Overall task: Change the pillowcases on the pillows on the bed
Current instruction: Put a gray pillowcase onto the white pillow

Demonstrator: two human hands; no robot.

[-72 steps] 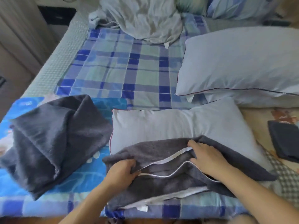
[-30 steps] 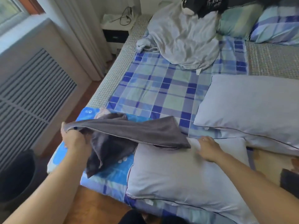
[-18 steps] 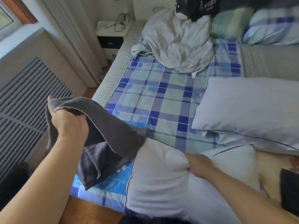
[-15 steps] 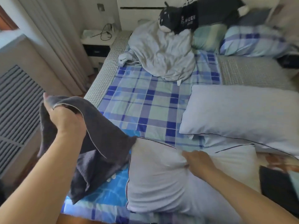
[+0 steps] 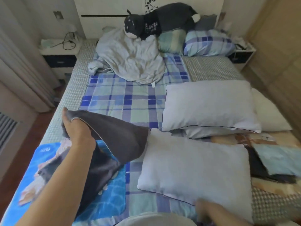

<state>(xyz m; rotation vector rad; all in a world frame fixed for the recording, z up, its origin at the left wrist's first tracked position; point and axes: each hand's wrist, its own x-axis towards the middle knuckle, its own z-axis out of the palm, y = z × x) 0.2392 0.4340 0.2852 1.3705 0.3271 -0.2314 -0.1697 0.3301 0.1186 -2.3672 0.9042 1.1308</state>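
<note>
My left hand point(image 5: 76, 129) grips one edge of a dark grey pillowcase point(image 5: 118, 137) and holds it up over the bed's left side; the cloth hangs down onto more dark fabric point(image 5: 97, 175) on a blue mat. Beside it lies a bare white pillow point(image 5: 195, 167), uncovered. My right hand point(image 5: 210, 212) is blurred at that pillow's near edge, and its fingers are not readable. A second white pillow point(image 5: 208, 105) rests behind, stacked on another white pillow point(image 5: 268, 113).
Folded light blue and dark cloths point(image 5: 276, 160) lie at the right. A crumpled grey sheet point(image 5: 130, 59), a dark plush toy point(image 5: 156, 22) and plaid pillows point(image 5: 208, 43) sit at the headboard. The plaid bedsheet point(image 5: 123, 100) spreads in the middle. A nightstand point(image 5: 60, 53) stands left.
My left hand pulled the grey pillowcase off the near pillow and lifted it to the left. My right hand left the pillow's middle and dropped to its near edge.
</note>
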